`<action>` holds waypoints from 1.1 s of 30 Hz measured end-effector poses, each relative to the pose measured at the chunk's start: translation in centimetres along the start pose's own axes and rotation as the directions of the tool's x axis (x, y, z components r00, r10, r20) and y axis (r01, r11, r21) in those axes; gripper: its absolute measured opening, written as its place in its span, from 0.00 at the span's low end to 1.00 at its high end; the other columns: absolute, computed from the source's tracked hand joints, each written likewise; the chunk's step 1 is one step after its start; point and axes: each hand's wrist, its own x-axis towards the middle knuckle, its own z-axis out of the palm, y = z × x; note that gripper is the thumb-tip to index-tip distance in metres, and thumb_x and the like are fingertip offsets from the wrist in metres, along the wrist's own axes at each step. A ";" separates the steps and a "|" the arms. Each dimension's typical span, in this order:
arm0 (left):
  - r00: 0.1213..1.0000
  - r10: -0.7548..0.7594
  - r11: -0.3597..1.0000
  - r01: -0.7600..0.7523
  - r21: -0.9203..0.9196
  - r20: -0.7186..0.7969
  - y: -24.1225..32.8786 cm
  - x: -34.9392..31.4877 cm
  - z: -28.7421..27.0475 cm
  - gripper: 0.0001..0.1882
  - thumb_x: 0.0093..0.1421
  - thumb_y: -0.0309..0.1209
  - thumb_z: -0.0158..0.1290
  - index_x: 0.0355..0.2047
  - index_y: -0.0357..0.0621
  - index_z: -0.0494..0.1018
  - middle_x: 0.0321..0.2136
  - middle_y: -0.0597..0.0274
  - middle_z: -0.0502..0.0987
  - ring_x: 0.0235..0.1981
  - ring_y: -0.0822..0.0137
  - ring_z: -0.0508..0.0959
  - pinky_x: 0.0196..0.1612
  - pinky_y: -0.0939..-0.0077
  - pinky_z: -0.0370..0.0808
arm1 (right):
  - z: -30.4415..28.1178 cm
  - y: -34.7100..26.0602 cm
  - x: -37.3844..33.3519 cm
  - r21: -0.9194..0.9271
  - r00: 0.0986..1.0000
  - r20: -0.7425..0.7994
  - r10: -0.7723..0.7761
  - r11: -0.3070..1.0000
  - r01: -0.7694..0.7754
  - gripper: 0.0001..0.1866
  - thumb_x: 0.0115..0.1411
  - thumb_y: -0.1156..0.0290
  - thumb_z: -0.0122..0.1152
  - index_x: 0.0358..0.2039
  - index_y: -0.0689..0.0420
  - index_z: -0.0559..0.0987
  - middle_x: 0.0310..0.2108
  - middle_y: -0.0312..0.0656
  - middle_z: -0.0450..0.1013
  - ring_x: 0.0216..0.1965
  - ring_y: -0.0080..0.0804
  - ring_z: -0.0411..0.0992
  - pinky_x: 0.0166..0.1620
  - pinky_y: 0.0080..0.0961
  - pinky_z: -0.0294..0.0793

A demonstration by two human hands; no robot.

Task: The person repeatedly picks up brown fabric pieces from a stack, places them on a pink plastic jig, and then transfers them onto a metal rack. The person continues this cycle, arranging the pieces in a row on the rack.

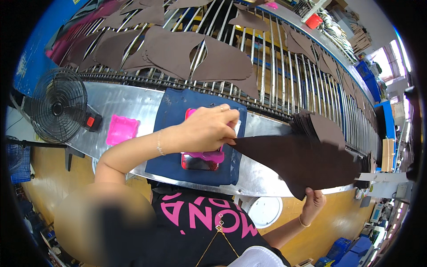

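A dark brown cut piece of sheet material (302, 162), with curved edges, is stretched between my hands over the right part of the metal table. My left hand (211, 129) pinches its pointed left corner, fingers closed. At the lower edge, my right hand (314, 204) grips the piece between thumb and fingers. Beneath my left hand, a red and pink object (200, 164) lies on a dark blue mat (171, 133); the hand hides much of it. Just behind the held piece is a fanned stack of similar brown pieces (327, 129).
Beyond the table runs a rack of metal rollers (273, 75) bearing many brown pieces (169, 49). A pink square tray (122, 130) sits left of the mat, beside a black fan (58, 107). A white round stool (264, 211) stands below the table's near edge (249, 189).
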 end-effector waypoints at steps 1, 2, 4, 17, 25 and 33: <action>0.996 0.073 0.997 -0.075 -0.030 -0.049 -0.3 1.1 0.4 0.04 0.47 0.30 0.61 0.22 0.47 0.76 0.31 0.65 0.69 0.35 0.61 0.71 0.34 0.68 0.71 | -0.7 0.1 0.4 -0.061 1.000 -0.027 0.012 0.998 -0.013 0.05 0.52 0.78 0.64 0.30 0.63 0.79 0.17 0.31 0.66 0.21 0.20 0.59 0.24 0.18 0.58; 0.985 0.140 0.988 -0.146 -0.058 -0.100 -0.6 2.2 0.3 0.04 0.48 0.29 0.61 0.22 0.46 0.76 0.32 0.63 0.69 0.36 0.60 0.71 0.36 0.67 0.70 | -1.1 0.1 1.1 -0.121 0.999 -0.049 0.021 0.992 -0.027 0.05 0.53 0.77 0.64 0.30 0.63 0.79 0.17 0.31 0.65 0.20 0.20 0.59 0.24 0.18 0.58; 0.945 0.193 0.981 -0.178 0.080 -0.265 -1.2 5.4 -1.6 0.02 0.49 0.28 0.59 0.22 0.46 0.76 0.33 0.61 0.70 0.37 0.59 0.71 0.40 0.66 0.69 | -0.2 -0.3 2.7 -0.193 0.988 -0.156 -0.016 0.981 -0.014 0.08 0.54 0.77 0.63 0.36 0.62 0.78 0.20 0.30 0.67 0.22 0.18 0.60 0.26 0.14 0.59; 0.737 0.665 0.369 -0.187 0.910 -0.118 -1.8 16.9 -10.5 0.04 0.44 0.32 0.57 0.15 0.52 0.75 0.44 0.72 0.67 0.52 0.65 0.62 0.50 0.63 0.60 | 19.8 -7.3 16.0 -0.090 0.894 0.247 -0.373 0.910 0.404 0.17 0.56 0.69 0.62 0.45 0.62 0.74 0.24 0.42 0.74 0.22 0.23 0.73 0.26 0.24 0.70; 0.731 0.468 0.696 0.042 0.717 -0.497 -3.8 11.0 -13.8 0.31 0.49 0.41 0.62 0.55 0.67 0.65 0.56 0.59 0.60 0.57 0.54 0.60 0.55 0.56 0.60 | 30.0 -5.4 20.2 0.624 0.929 0.359 -0.083 0.762 -0.173 0.12 0.64 0.75 0.49 0.48 0.62 0.66 0.31 0.41 0.73 0.19 0.25 0.74 0.20 0.17 0.72; 0.712 -0.113 0.863 0.416 0.286 -0.693 -5.0 -6.0 -11.2 0.31 0.52 0.34 0.62 0.57 0.53 0.65 0.58 0.51 0.54 0.57 0.53 0.61 0.57 0.60 0.61 | 39.1 -1.1 24.6 0.520 0.828 0.529 0.187 0.700 -0.490 0.06 0.64 0.76 0.46 0.41 0.58 0.67 0.30 0.38 0.70 0.22 0.24 0.71 0.22 0.18 0.74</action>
